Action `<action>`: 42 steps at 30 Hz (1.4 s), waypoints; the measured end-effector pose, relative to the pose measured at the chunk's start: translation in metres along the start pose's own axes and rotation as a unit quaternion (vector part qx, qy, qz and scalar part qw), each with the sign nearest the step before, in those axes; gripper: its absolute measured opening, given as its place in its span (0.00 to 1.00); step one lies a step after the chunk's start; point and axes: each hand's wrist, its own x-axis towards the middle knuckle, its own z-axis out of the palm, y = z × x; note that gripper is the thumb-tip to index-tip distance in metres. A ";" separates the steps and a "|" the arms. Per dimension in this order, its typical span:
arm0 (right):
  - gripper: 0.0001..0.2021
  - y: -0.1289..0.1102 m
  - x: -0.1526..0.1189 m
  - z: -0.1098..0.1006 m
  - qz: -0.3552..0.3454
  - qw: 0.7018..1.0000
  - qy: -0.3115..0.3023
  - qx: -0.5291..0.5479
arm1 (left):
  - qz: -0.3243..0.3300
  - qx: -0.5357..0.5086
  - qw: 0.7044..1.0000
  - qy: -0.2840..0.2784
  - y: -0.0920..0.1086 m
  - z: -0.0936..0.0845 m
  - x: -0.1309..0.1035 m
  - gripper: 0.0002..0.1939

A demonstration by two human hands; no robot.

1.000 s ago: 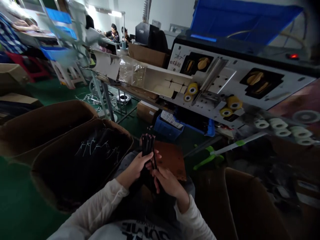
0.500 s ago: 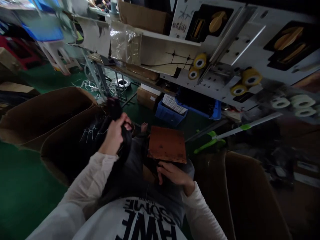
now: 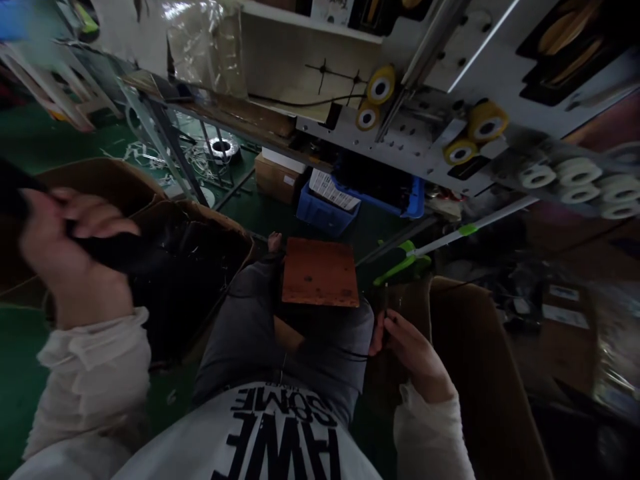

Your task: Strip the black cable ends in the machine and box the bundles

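Note:
At far left my left hand, smeared by motion, is wrapped round a black bundle whose kind I cannot make out. Below and beside it stands a brown carton lined with something dark. My right hand is right of my knee, thumb and fingers pinched on a thin black cable. That cable runs across my lap, and a short thin tip sticks up above the fingers. A reddish-brown square board rests at my knees, touched by neither hand.
An open brown carton stands at my right. Ahead is a machine panel with yellow rollers. Below it are a blue crate and a small cardboard box. A metal bar with green clips slants in at right.
My left hand has swung left with the black bundle, away from my lap. My right hand has moved right from beneath the board, drawing the cable across my lap. The view has shifted too.

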 end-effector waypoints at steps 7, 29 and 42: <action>0.11 -0.064 0.032 0.109 -0.033 0.971 -0.235 0.024 | -0.355 -0.014 0.925 -0.135 -0.155 0.053 -0.068 0.10; 0.15 -0.035 0.112 0.112 -0.098 0.971 0.069 -0.205 | -0.385 0.076 0.911 -0.128 -0.193 0.055 -0.112 0.19; 0.26 -0.043 0.122 0.100 -0.143 0.981 0.054 -0.121 | -0.448 0.018 0.878 -0.167 -0.197 0.047 -0.111 0.14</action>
